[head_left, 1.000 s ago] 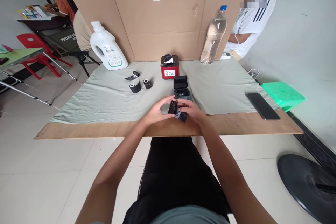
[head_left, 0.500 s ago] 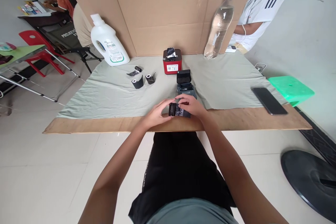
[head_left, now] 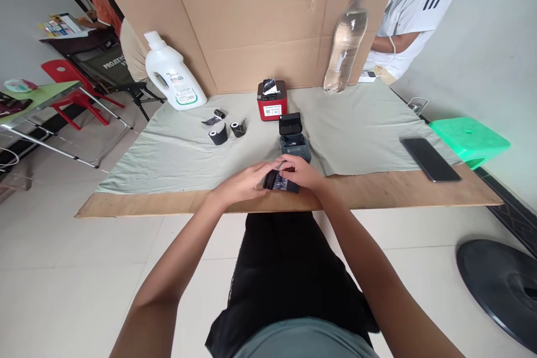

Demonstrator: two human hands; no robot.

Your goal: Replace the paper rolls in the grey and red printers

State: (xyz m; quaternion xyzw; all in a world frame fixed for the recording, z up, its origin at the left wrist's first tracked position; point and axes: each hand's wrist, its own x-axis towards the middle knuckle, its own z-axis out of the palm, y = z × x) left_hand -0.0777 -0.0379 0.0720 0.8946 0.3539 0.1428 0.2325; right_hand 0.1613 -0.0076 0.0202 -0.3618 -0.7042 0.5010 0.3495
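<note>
Low over the wooden front edge of the table, my left hand (head_left: 247, 180) is closed around a black paper roll (head_left: 268, 180). A dark printed strip (head_left: 280, 183) runs from the roll toward the right, and my right hand (head_left: 301, 171) pinches over its upper side. Both hands' fingertips nearly meet above the roll and partly cover it. Just beyond them stands a small dark grey label printer (head_left: 296, 148) with its lid tipped up. Behind that is a red and black printer (head_left: 272, 109), a black strip poking from its top.
Black paper rolls (head_left: 218, 135) lie on the grey cloth (head_left: 168, 156) at left. A white jug (head_left: 176, 78) and a water bottle (head_left: 346, 50) stand before a cardboard screen (head_left: 260, 28). A phone (head_left: 430, 159) lies at right, near a green stool (head_left: 472, 137). Other people are behind.
My hands have shifted slightly left and tilted the roll, with the left fingers reaching further over its top. The camera view has turned a little. The printers have stayed in place.
</note>
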